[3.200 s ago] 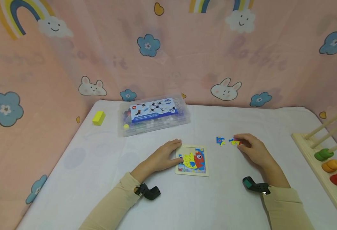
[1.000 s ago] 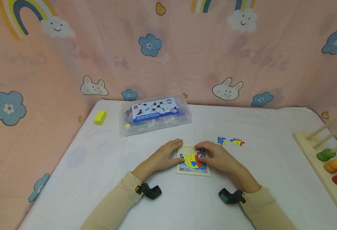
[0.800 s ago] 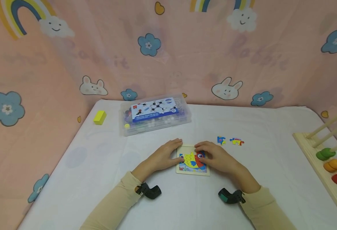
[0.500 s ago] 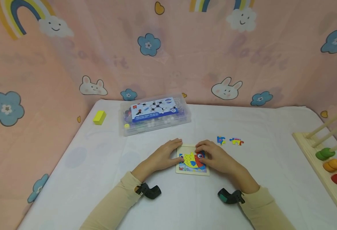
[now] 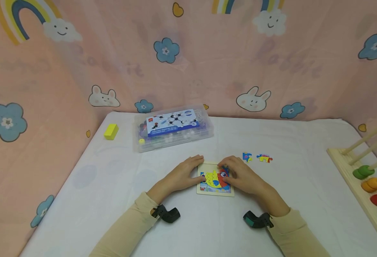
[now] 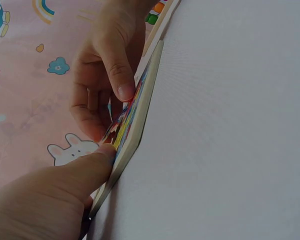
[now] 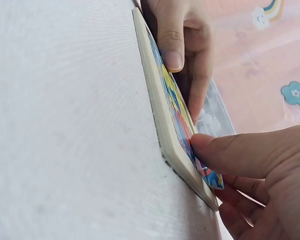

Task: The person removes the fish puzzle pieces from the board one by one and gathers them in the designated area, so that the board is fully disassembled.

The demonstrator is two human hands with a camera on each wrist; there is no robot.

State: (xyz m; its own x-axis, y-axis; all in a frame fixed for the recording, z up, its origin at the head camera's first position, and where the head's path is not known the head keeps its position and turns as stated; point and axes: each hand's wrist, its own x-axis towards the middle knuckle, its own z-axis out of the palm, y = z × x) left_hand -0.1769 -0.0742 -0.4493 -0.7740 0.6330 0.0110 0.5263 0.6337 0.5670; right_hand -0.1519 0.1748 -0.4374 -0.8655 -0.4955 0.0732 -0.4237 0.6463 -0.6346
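A square wooden fish puzzle lies on the white table, its yellow and red fish pieces in the tray. My left hand holds the tray's left side, thumb over the near pieces and fingers at the far edge. Over the upper right part is my right hand, its thumb on the red fish head. In the right wrist view, a blue puzzle piece stands slightly raised between its thumb and fingers. Two loose pieces, a blue one and a yellow-red one, lie beyond the right hand.
A clear plastic molecular model kit box sits behind the puzzle. A yellow block is at the back left. Along the right edge stands a wooden peg rack with coloured beads. A patterned pink cloth hangs behind the table.
My right hand has left the loose yellow-red piece and come left onto the puzzle's upper right. Over the last second it shifts only slightly there. The left hand stays in place.
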